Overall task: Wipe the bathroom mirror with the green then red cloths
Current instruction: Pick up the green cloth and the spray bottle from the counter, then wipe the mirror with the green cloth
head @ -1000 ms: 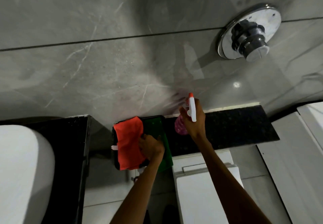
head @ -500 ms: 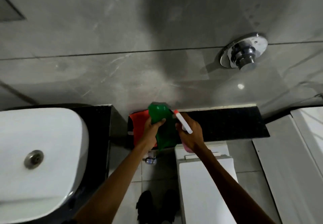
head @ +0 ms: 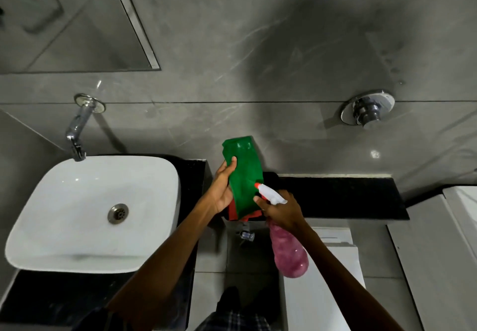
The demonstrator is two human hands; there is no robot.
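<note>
My left hand (head: 222, 188) holds the green cloth (head: 244, 175) up by its left edge, lifted in front of the grey wall. Under it a strip of the red cloth (head: 233, 213) shows, lying on the dark ledge. My right hand (head: 282, 210) grips a pink spray bottle (head: 290, 252) by its neck, its white head and red nozzle (head: 268, 192) pointing at the green cloth. The mirror (head: 67, 20) hangs at the upper left, above the basin.
A white basin (head: 64, 214) with a wall tap (head: 77, 129) sits at the left on a black counter. A chrome flush button (head: 367, 111) is on the wall at right. A black ledge (head: 343, 199) and white toilet cistern (head: 333, 266) lie below my right hand.
My left hand has lifted the green cloth off the red one. My right hand has tilted the spray bottle's nozzle toward the cloth. The view has shifted, showing basin and mirror.
</note>
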